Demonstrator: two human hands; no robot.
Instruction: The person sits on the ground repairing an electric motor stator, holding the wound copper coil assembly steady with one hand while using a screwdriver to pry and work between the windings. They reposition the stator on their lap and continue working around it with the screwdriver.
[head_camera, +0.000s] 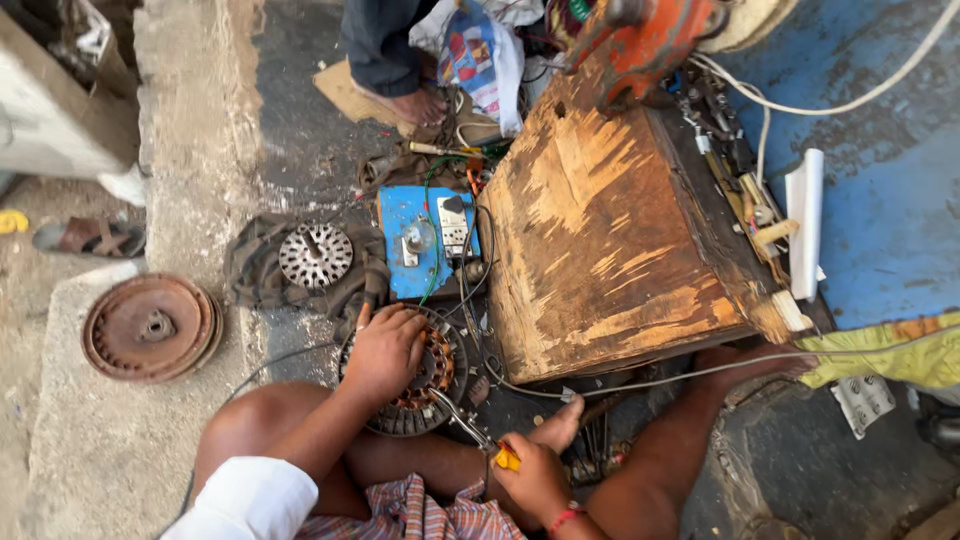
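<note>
My left hand (383, 350) rests flat on top of a round motor stator (432, 385) with copper windings, which lies on the ground between my knees. My right hand (535, 475) grips the yellow handle of a pair of pliers (470, 428). The metal jaws of the pliers point up and left and reach the stator's lower right rim. My bare foot (557, 425) sits just right of the pliers.
A worn wooden box (610, 240) stands right of the stator. Behind it lie a blue test board (425, 240) with wires, a finned metal rotor (315, 256) on a rag and a rusty round cover (150, 327). Another person's foot (415, 103) is at the top.
</note>
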